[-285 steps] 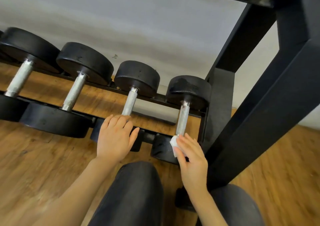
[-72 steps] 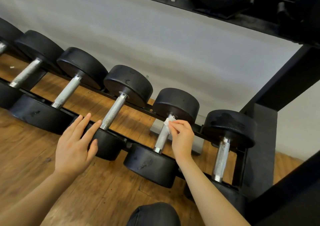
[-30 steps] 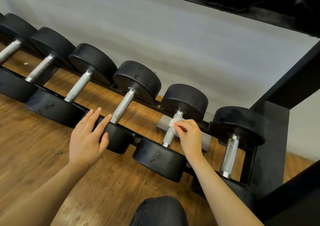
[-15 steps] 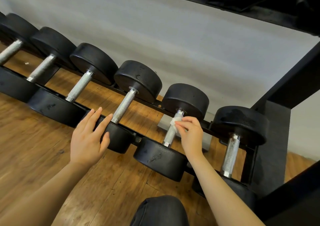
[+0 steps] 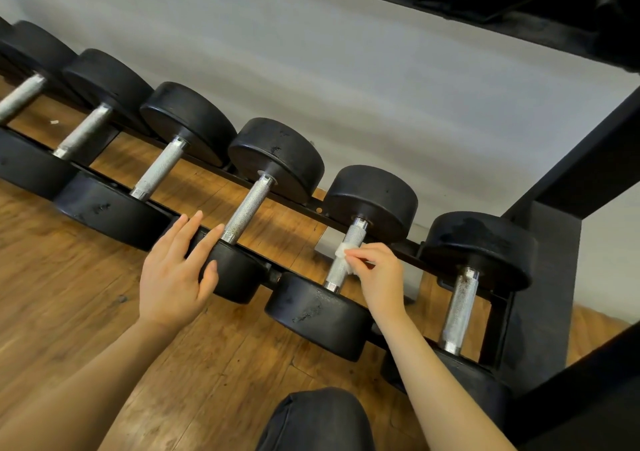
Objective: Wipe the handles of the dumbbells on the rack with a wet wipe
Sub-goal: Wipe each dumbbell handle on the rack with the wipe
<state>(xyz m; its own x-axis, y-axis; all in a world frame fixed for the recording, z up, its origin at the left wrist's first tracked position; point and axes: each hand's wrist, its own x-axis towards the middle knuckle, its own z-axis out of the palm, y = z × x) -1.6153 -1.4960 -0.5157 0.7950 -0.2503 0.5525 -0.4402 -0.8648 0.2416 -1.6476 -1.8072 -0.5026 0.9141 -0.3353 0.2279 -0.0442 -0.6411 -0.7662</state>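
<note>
Head camera is looking down at two bare hands by a row of dumbbells. The right hand's fingertips (image 5: 353, 255) are pinching a small, crumpled white wet wipe (image 5: 343, 255) and pressing it against a bumpy silver handle (image 5: 344, 256), about halfway along the bar. The right hand (image 5: 379, 277) is curling over that handle, on the second dumbbell (image 5: 346, 260) from the right end. The left hand (image 5: 173, 274) is lying flat with its fingers straight and spread, holding nothing, and it is resting on the round black end of the next dumbbell (image 5: 242, 215) to the left. All the dumbbells are having fat, round, dull black ends and thin rough metal bars. They are sitting side by side on the black metal rack (image 5: 540, 277). Smooth brown wood floor (image 5: 69, 294) is showing under them, and a plain grey wall (image 5: 346, 87) is standing behind.
</note>
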